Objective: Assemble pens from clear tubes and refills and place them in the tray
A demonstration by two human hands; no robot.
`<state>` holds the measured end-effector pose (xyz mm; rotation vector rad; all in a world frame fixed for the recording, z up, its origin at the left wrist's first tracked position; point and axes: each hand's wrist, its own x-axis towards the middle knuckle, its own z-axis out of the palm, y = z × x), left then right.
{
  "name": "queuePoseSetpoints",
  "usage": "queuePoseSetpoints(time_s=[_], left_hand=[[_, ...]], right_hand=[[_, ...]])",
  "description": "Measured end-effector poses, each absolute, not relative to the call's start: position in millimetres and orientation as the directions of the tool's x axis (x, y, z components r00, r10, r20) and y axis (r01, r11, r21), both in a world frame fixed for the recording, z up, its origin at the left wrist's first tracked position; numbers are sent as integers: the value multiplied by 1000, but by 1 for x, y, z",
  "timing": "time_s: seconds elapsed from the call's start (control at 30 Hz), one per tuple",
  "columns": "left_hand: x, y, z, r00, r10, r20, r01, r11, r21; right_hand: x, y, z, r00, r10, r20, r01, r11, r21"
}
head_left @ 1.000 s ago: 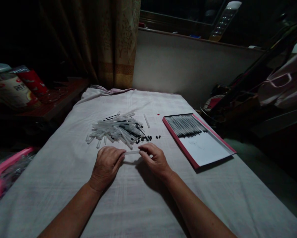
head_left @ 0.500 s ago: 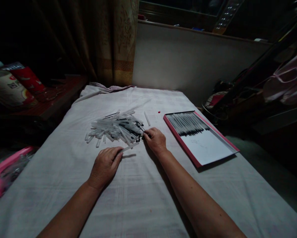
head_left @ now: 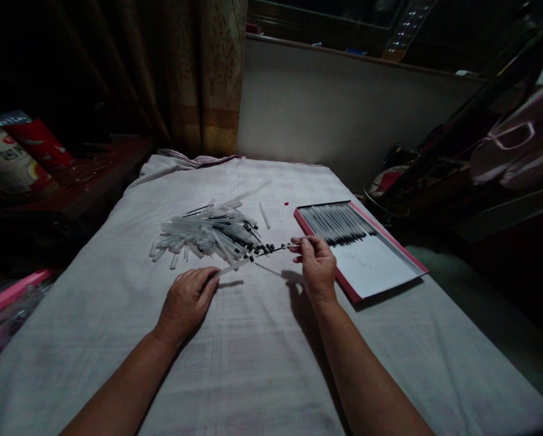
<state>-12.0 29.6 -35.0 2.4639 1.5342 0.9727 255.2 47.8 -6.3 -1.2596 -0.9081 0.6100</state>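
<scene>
My left hand (head_left: 187, 300) rests on the white cloth and pinches one end of a clear plastic pen tube (head_left: 233, 267), which points up and right. My right hand (head_left: 315, 261) is raised a little to the right of it, fingers pinched on a thin dark refill (head_left: 280, 247) that sticks out to the left. Behind both hands lies a heap of clear pen tubes (head_left: 203, 234), with small black caps (head_left: 261, 247) scattered at its right edge.
A flat red-edged box (head_left: 389, 266) at the right holds a row of finished pens at its far end. One loose tube (head_left: 264, 215) and a tiny red piece (head_left: 286, 203) lie behind. Cans stand on a dark shelf (head_left: 85, 188) at the left; a pink object (head_left: 3, 303) lies lower left.
My right hand let go of the tube, reached to the heap's right edge, then drew back to the right holding a thin refill. My left hand kept the tube and hardly moved.
</scene>
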Motion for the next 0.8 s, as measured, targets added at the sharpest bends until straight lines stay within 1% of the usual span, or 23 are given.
queuePoseSetpoints(time_s=[0.07,0.2,0.43,0.67,0.73,0.8], left_hand=[[-12,30,-35,300,834,464,780,-494,383],[-12,30,-34,306,829,468,778,-501,378],[-13,29,-36,309,832,460,773,-502,388],[-11,27,-32,353,797,490,750,-555,361],[-11,26,-30,349,804,481,746,-549,376],[-10,26,-29,345,811,472,741,-544,394]], right_hand=[[255,43,1,559,801,213,5,253,-967],[252,42,9,572,803,169,-100,273,-957],[248,44,9,572,814,106,-192,258,-947],[231,39,0,464,884,61,-216,180,-960],[222,36,-5,390,919,54,-184,135,-974],[214,32,-11,294,953,78,-92,110,-990]])
